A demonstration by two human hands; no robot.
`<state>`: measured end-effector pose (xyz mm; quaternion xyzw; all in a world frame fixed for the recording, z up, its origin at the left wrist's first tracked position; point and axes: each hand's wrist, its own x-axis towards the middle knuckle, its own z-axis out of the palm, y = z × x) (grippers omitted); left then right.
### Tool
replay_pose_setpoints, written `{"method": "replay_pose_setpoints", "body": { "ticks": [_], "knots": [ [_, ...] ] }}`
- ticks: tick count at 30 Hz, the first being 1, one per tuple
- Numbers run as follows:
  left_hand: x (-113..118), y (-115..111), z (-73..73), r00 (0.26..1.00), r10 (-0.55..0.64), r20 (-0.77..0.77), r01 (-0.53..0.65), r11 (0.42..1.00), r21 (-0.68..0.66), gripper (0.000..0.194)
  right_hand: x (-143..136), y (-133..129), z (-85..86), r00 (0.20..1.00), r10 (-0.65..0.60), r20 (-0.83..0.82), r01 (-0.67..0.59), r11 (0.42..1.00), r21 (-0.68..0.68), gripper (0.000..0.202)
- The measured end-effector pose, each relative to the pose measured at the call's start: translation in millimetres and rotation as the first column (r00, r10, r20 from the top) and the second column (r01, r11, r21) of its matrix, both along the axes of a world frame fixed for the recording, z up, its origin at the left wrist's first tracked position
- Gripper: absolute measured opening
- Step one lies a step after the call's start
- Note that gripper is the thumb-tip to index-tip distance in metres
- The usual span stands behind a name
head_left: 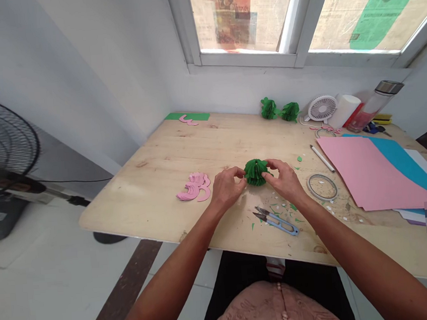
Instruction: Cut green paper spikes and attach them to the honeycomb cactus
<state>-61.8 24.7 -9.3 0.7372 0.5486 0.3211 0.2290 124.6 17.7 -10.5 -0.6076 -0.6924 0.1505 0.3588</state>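
Note:
A green fanned paper ornament [256,173] with many layered folds is between my hands over the table. My left hand [228,186] pinches its left edge with thumb and index finger. On the other side, my right hand [284,177] grips the ornament's right edge, the thumb at its front. Just below lie blue-handled thread snips [279,224], blades pointing left, among green paper scraps. To the left of my left hand is a stack of pink scalloped paper cutouts [193,187].
Two green paper ornaments [269,109] stand by the back wall near a small white fan [322,108] and a bottle [375,106]. On the right are a tape roll [308,187], a white pen [321,157] and pink sheets [371,173]. A green strip [202,116] lies at the back left.

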Motion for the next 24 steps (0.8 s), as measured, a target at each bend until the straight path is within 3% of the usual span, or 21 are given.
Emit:
{"method": "replay_pose_setpoints", "body": {
  "ticks": [6,17,24],
  "knots": [
    [-5.6,5.7,3.5,0.996,0.005,0.086,-0.006,1.000,0.018,0.019,0.7,-0.3,-0.5,1.000,0.003,-0.004,-0.003,1.000,-0.005,0.030],
    [6.3,27.9,16.7,0.940,-0.319,0.125,0.312,0.947,0.069,0.037,-2.0,0.6,0.0,1.000,0.006,-0.018,-0.006,1.000,-0.020,0.027],
    [6.5,29.1,15.5,0.942,-0.315,0.114,0.314,0.949,0.034,0.035,5.8,-3.6,4.2,0.998,-0.005,-0.056,0.003,1.000,-0.030,0.030]
  ]
}}
